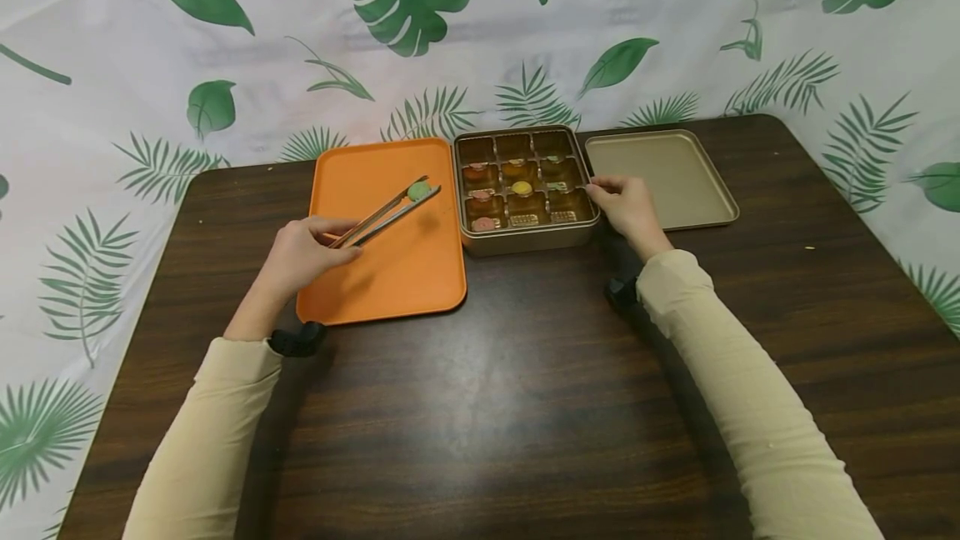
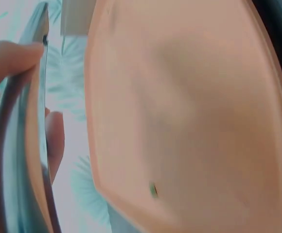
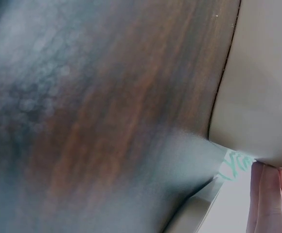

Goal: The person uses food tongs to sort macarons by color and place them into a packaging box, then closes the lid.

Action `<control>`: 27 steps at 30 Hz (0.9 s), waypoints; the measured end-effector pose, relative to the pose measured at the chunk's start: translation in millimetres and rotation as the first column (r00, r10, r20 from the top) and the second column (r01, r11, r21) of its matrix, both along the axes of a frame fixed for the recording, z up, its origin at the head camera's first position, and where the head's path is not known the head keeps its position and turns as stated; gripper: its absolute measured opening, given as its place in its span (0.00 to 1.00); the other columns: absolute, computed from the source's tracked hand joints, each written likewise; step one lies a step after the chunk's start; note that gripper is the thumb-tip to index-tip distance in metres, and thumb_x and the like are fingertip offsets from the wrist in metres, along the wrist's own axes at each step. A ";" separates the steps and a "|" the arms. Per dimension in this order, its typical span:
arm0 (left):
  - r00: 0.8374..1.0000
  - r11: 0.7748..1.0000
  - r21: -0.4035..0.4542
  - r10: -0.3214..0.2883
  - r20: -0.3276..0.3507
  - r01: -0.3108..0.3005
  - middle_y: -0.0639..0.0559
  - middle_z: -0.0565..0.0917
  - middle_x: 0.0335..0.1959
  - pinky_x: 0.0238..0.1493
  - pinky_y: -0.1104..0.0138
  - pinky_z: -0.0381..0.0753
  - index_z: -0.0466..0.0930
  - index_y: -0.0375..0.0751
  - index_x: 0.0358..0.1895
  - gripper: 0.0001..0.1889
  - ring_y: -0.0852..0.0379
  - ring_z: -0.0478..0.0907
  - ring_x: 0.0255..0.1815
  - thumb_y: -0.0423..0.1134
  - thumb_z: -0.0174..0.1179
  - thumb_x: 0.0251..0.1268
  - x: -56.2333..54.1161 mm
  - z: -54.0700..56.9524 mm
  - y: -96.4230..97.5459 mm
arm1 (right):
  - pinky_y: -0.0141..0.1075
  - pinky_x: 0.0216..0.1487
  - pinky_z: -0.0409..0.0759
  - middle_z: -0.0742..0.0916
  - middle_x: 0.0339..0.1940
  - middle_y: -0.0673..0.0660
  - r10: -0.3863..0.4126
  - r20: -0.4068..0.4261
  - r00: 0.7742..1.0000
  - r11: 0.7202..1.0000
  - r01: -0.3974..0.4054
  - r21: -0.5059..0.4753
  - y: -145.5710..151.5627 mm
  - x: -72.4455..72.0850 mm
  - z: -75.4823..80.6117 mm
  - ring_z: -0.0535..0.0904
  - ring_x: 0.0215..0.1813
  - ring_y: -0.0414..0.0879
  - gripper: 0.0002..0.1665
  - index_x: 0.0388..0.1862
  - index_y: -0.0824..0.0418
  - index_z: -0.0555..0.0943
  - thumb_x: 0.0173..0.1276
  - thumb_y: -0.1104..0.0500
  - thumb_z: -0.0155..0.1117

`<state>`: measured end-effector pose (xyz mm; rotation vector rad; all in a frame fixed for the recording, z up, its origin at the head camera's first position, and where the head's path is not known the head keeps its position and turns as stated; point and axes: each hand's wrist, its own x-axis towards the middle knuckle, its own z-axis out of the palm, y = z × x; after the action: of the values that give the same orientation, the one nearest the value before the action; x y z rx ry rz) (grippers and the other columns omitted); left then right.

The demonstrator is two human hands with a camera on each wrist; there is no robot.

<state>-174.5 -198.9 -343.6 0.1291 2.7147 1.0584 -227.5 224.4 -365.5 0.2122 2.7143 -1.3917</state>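
Observation:
My left hand (image 1: 303, 252) grips metal tongs (image 1: 390, 215) above the orange tray (image 1: 405, 290). A round green piece (image 1: 418, 190), like a small cookie, is pinched between the tong tips. In the left wrist view, thumb and fingers press the tongs (image 2: 22, 145) from both sides. To the right of the tray stands a gold square tin (image 1: 525, 240) with a divided insert, holding a yellow round piece (image 1: 522, 188), a pink one (image 1: 483, 224) and several red and green ones. My right hand (image 1: 630, 207) pinches the tin's right rim, fingers against its outer wall (image 3: 262, 97).
A shallow gold lid or tray (image 1: 652, 173) lies right of the tin. Everything sits on a dark wooden table (image 1: 480, 407), with a leaf-print cloth (image 1: 525, 32) hanging behind. A small green bit (image 2: 153, 190) shows against the orange tray in the left wrist view.

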 end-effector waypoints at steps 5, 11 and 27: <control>1.000 0.999 0.040 -0.003 0.012 0.003 0.40 0.76 0.63 0.45 0.57 0.78 0.78 0.45 0.61 0.23 0.43 0.75 0.54 0.42 0.65 0.61 -5.5 -1.2 26.8 | 0.43 0.55 0.73 0.77 0.62 0.71 0.005 -0.001 1.000 1.000 -0.005 0.012 0.1 0.5 1.2 0.74 0.61 0.59 0.26 0.64 0.70 0.73 0.75 0.55 0.50; 1.000 0.998 0.067 0.001 0.001 -0.001 0.44 0.79 0.60 0.42 0.59 0.79 0.80 0.47 0.59 0.23 0.44 0.76 0.53 0.42 0.66 0.59 -10.4 -1.6 58.7 | 0.46 0.58 0.73 0.77 0.62 0.71 0.002 -0.001 1.000 1.000 -0.002 0.008 0.0 -0.2 0.6 0.73 0.62 0.59 0.25 0.63 0.71 0.73 0.75 0.56 0.51; 0.993 0.992 0.055 -0.112 -0.036 0.114 0.46 0.79 0.58 0.42 0.60 0.81 0.81 0.47 0.57 0.21 0.49 0.79 0.52 0.42 0.66 0.58 -12.1 1.9 127.0 | 0.47 0.60 0.72 0.75 0.64 0.70 0.000 0.018 1.000 1.000 0.000 -0.001 -0.9 1.2 1.0 0.72 0.63 0.59 0.26 0.65 0.70 0.72 0.75 0.55 0.49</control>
<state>-186.7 -71.8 -341.6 0.3094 2.6711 1.1107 -226.3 223.5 -364.5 0.2232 2.6991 -1.3852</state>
